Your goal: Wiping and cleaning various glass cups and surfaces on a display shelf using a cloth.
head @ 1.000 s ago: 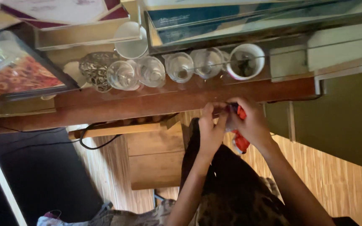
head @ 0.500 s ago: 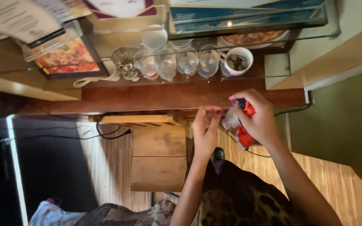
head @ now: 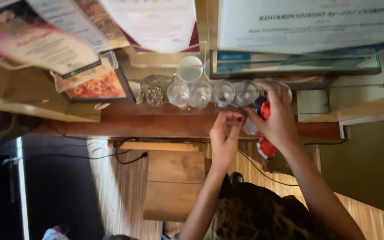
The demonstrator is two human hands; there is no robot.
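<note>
Your right hand [head: 277,122] grips a red-and-white bottle [head: 265,144] above the reddish wooden counter [head: 156,126]; your left hand [head: 225,133], fingers pinched, touches its top. Clear drinking glasses [head: 201,94] stand just beside; a careless elbow could topple them.

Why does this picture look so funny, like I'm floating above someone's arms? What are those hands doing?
The camera sits on a person's head and looks down, so you see their own two arms. The right hand holds a red object; I cannot tell what it is. The left hand pinches at it from the other side. Just beyond them, a wooden shelf carries a row of clear glasses and a patterned dish. A framed picture and papers lie farther back.
</note>
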